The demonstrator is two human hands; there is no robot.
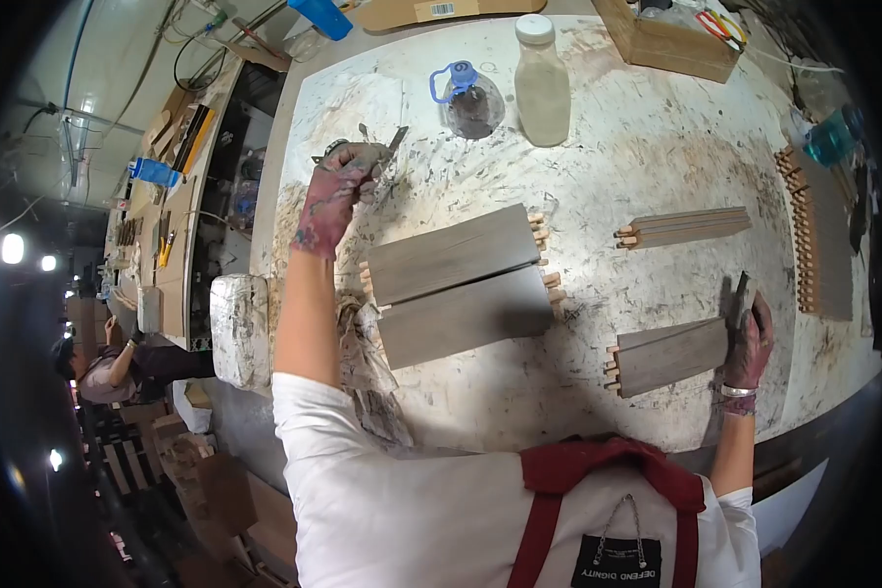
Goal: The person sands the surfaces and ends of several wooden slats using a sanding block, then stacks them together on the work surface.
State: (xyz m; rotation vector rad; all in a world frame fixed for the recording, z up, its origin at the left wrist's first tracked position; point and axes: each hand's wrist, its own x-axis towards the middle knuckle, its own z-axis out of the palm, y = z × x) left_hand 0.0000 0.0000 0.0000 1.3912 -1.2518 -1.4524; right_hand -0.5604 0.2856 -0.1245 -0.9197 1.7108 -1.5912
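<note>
My left hand (348,176), stained dark red, reaches to the far left of the table with its fingers curled closed. A thin dark piece (399,139) sticks out beside the fingers; I cannot make out exactly what is gripped. At the right, my stained right hand (752,345) is closed around a narrow dark strip (741,292) pointing away from me. It sits by the right end of a grey board (671,357) with wooden pegs at its left end. Two larger grey boards (451,257) with pegs at both ends lie side by side between my arms.
A stack of narrow pegged boards (691,227) lies at centre right, and more pegged boards (833,250) along the right. Behind stand a blue-capped jug (472,110) and a white-capped bottle (543,98). A cardboard box (671,44) is at far right; a crumpled cloth (367,358) lies near my left arm.
</note>
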